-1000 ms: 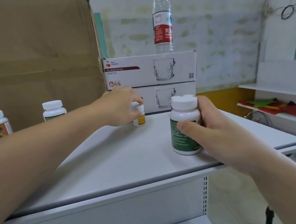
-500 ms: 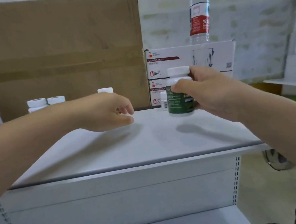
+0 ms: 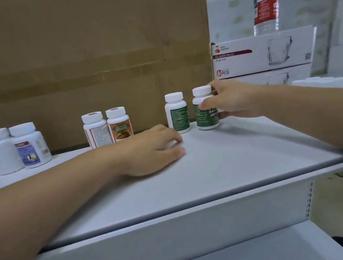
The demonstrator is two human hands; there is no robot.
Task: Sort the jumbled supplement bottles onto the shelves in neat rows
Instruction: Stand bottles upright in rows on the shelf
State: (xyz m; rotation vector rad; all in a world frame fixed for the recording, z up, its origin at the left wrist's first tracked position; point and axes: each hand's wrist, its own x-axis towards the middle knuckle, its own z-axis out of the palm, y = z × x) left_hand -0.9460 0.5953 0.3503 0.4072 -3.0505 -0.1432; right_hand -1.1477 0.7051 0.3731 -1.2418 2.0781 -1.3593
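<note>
The right hand (image 3: 232, 99) has its fingers (image 3: 206, 103) and thumb wrapped around a green-labelled supplement bottle (image 3: 205, 108), which stands upright on the white top shelf (image 3: 227, 161) near its back. Just to its left, apart by a narrow gap, stands a matching green-labelled bottle (image 3: 176, 112). The left hand (image 3: 153, 150) lies palm down on the shelf in front of that bottle, fingers loosely curled and holding nothing. Further left stand a touching pair of orange-labelled bottles (image 3: 108, 126), then a pair of wider white bottles (image 3: 15, 148), all with white screw caps. A tall brown cardboard box (image 3: 82, 54) closes off the back. Right of it, stacked glass-mug cartons (image 3: 264, 53) carry a clear water bottle (image 3: 265, 0) with a red label. The shelf's smooth front half is bare up to its grey metal edge; a lower shelf (image 3: 231, 259) shows beneath.
</note>
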